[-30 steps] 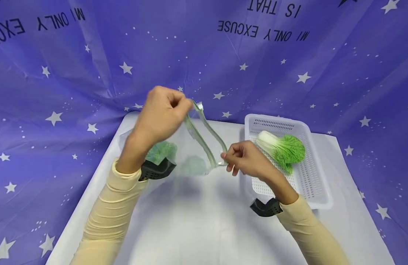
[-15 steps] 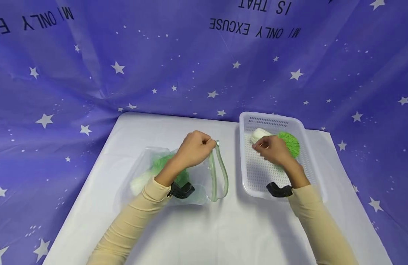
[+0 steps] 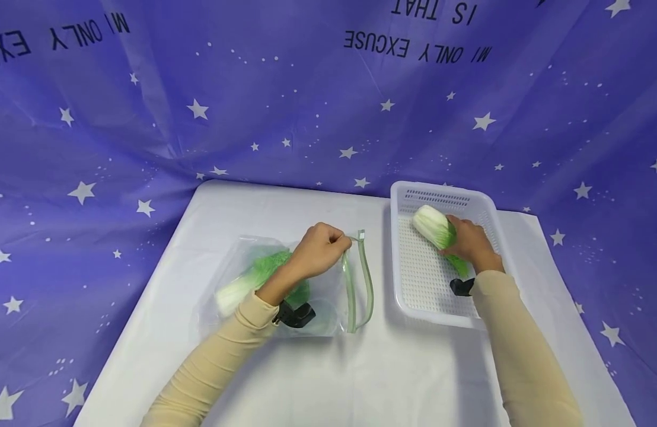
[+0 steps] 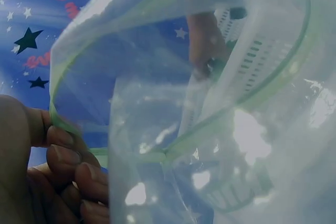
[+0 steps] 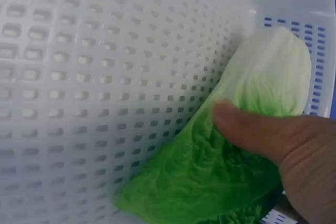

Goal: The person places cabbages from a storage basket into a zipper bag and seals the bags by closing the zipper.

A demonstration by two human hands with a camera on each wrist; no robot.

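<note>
My left hand (image 3: pixel 319 250) pinches the rim of a clear zip bag (image 3: pixel 328 302) with a green seal; the left wrist view shows its fingers (image 4: pixel 65 153) at the edge of the gaping mouth. Inside the bag lies one napa cabbage (image 3: pixel 236 292), partly hidden behind the left forearm. My right hand (image 3: pixel 469 242) reaches into the white basket (image 3: pixel 421 290) and grips a second napa cabbage (image 3: pixel 432 225) around its leafy part. In the right wrist view the thumb (image 5: pixel 247 127) lies across the green leaves (image 5: pixel 194 177), and the pale stem end points away from the hand.
A white-covered table (image 3: pixel 307 385) carries the bag at left and the basket at right. Behind it hangs a purple curtain (image 3: pixel 286 89) with stars and lettering. The basket's raised wall (image 3: pixel 395 261) stands between the bag mouth and the cabbage.
The bag has come down onto the table, its mouth turned right, with my left hand still on the rim. My right hand has let go of the bag, moved right and taken hold of the basket's cabbage.
</note>
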